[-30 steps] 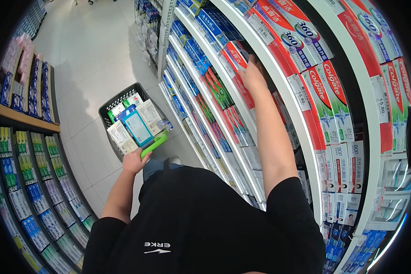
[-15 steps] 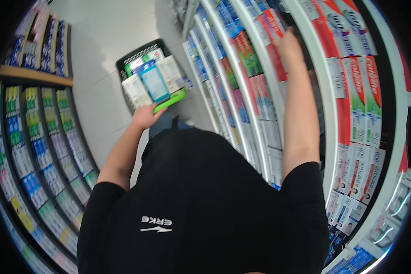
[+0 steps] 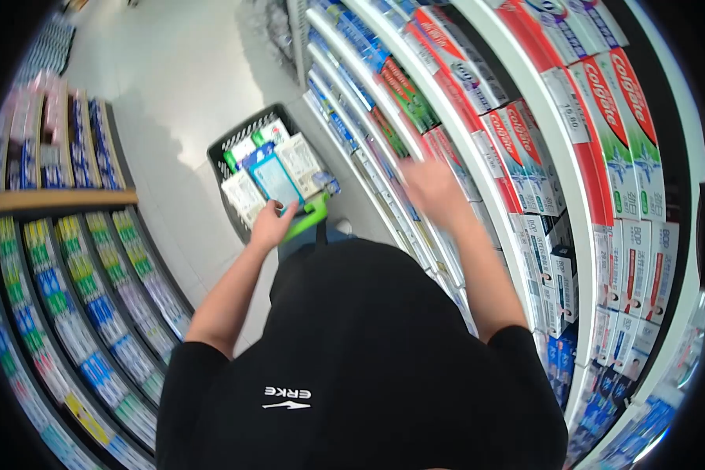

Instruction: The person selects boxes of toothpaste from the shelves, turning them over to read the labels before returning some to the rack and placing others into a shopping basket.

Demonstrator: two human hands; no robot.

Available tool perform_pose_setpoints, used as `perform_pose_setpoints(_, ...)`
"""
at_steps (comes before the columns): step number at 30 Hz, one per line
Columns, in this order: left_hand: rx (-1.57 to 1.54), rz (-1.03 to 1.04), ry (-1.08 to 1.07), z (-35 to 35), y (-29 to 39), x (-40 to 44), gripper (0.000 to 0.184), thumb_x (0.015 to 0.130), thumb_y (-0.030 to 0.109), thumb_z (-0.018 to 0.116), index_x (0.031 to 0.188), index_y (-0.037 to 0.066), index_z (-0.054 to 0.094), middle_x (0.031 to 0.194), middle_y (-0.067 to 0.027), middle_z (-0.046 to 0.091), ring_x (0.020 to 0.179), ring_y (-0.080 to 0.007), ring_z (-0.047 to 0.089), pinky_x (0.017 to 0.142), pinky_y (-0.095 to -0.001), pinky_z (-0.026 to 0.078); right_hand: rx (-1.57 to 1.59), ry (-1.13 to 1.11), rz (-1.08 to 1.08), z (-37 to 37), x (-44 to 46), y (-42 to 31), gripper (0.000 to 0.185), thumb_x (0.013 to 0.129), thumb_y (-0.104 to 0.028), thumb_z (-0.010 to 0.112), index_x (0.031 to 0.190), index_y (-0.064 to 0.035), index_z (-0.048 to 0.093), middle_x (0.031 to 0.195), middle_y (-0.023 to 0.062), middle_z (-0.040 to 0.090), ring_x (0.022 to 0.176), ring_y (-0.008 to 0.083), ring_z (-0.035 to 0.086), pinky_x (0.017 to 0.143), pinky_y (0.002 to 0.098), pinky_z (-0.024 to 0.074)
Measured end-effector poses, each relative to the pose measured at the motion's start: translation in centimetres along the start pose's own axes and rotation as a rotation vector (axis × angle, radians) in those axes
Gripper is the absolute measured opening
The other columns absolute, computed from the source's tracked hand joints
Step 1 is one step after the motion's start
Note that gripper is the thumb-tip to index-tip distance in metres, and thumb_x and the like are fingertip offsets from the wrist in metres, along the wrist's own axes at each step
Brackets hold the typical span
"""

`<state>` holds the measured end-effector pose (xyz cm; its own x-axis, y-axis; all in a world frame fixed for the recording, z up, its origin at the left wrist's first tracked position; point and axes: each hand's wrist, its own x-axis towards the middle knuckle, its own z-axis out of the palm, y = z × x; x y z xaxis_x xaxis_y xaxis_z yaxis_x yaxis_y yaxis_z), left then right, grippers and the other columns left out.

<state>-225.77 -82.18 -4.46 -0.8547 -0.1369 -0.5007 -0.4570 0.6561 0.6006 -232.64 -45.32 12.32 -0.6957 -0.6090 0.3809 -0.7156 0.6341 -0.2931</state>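
Observation:
At the black shopping basket, my left hand lies against the left end of the green handle. Its thumb and forefinger are apart, close to the lower edge of a blue pack. White boxes and green-and-white packs fill the basket around that pack. My right hand hangs in front of the lower toothpaste shelves, smeared by motion. Whether its fingers hold anything cannot be made out. Red Colgate toothpaste boxes stand on the shelf to its right.
Shelves of toothpaste with white price rails curve close along my right side. On the left stands a dark rack of hanging toothbrush-like packs, with a wooden-edged shelf beyond. Pale tiled floor runs between them.
My right hand has drawn back from the toothpaste shelf, down and left toward the basket. My left hand has loosened from around the green handle. The view has shifted.

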Motion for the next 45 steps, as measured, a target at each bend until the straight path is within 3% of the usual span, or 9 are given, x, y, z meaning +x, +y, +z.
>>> perform_pose_setpoints(7,0.344,0.182,-0.129,10.2,6.9,8.2,0.101,0.071,0.050,0.086,0.144,0.000,0.037,0.145,-0.0301,0.044,0.132,-0.0442,0.049,0.105,-0.0482,0.048,0.178,-0.739,0.873,5.6,-22.5,-4.8,0.029,0.092,-0.023,0.063,0.116,-0.0080,0.066,0.103,0.0215,0.071,0.100,0.0397,0.067,0.089,0.0500,0.0525)
perform_pose_setpoints(11,0.536,0.173,-0.116,13.5,6.7,9.5,0.104,0.068,0.041,0.090,0.147,0.005,0.032,0.152,-0.0245,0.036,0.141,-0.0418,0.039,0.108,-0.0497,0.046,0.206,-0.868,1.053,4.6,-33.3,-7.6,0.028,0.092,-0.026,0.065,0.115,-0.0096,0.068,0.101,0.0192,0.073,0.099,0.0393,0.069,0.088,0.0490,0.0535)
perform_pose_setpoints(19,0.437,0.179,-0.294,15.8,3.4,14.4,0.068,0.071,0.025,0.087,0.124,0.006,0.048,0.127,-0.0230,0.061,0.117,-0.0392,0.063,0.096,-0.0482,0.053,0.486,-0.569,1.648,5.6,-40.5,-11.2,0.031,0.089,-0.031,0.069,0.112,-0.0100,0.072,0.101,0.0154,0.075,0.098,0.0360,0.071,0.087,0.0440,0.0551)
perform_pose_setpoints(25,0.326,0.211,-0.198,13.1,4.6,13.3,0.055,0.072,0.029,0.080,0.114,-0.001,0.060,0.110,-0.0261,0.069,0.108,-0.0400,0.067,0.093,-0.0449,0.055,0.352,-0.700,1.411,4.9,-36.8,-9.6,0.030,0.088,-0.031,0.068,0.111,-0.0114,0.072,0.099,0.0154,0.075,0.096,0.0369,0.070,0.086,0.0447,0.0551)
perform_pose_setpoints(32,-0.070,0.240,0.075,1.9,8.0,6.5,0.076,0.070,0.035,0.077,0.131,-0.007,0.060,0.097,-0.0253,0.073,0.093,-0.0334,0.073,0.086,-0.0398,0.057,0.261,-0.593,1.121,6.1,-28.7,-3.1,0.025,0.089,-0.027,0.066,0.105,-0.0088,0.070,0.101,0.0179,0.073,0.096,0.0389,0.068,0.084,0.0486,0.0534)
perform_pose_setpoints(36,-0.511,0.234,-0.090,-3.9,11.0,-0.5,0.066,0.084,0.031,0.076,0.135,-0.006,0.057,0.105,-0.0125,0.074,0.090,-0.0222,0.071,0.083,-0.0335,0.055,0.401,-0.180,0.988,7.3,-18.0,-1.3,0.041,0.092,-0.029,0.069,0.124,-0.0040,0.066,0.105,0.0165,0.073,0.101,0.0291,0.070,0.085,0.0414,0.0552)
perform_pose_setpoints(38,-0.849,0.174,-0.313,-5.5,11.6,-3.2,0.059,0.091,0.027,0.070,0.138,-0.005,0.055,0.119,-0.0121,0.069,0.104,-0.0217,0.068,0.091,-0.0344,0.053,0.677,0.099,0.937,7.3,-12.0,-1.7,0.060,0.099,-0.043,0.061,0.141,-0.0017,0.052,0.132,0.0156,0.063,0.119,0.0287,0.062,0.097,0.0423,0.0510)
perform_pose_setpoints(41,-1.255,0.109,-0.579,-7.5,13.0,-6.9,0.053,0.097,0.021,0.063,0.142,-0.004,0.051,0.136,-0.0135,0.061,0.121,-0.0215,0.061,0.103,-0.0362,0.048,1.166,0.334,0.730,6.0,-5.3,-1.9,0.071,0.103,-0.055,0.047,0.150,-0.0035,0.038,0.149,0.0133,0.048,0.130,0.0293,0.053,0.107,0.0429,0.0446)
perform_pose_setpoints(45,-1.399,0.162,-0.721,-9.2,14.1,-10.1,0.056,0.103,0.027,0.055,0.148,-0.004,0.042,0.149,-0.0136,0.050,0.135,-0.0230,0.052,0.115,-0.0396,0.041,1.595,0.319,0.637,0.1,0.2,-5.0,0.067,0.106,-0.057,0.039,0.148,-0.0045,0.039,0.147,0.0143,0.048,0.128,0.0263,0.054,0.108,0.0395,0.0433)
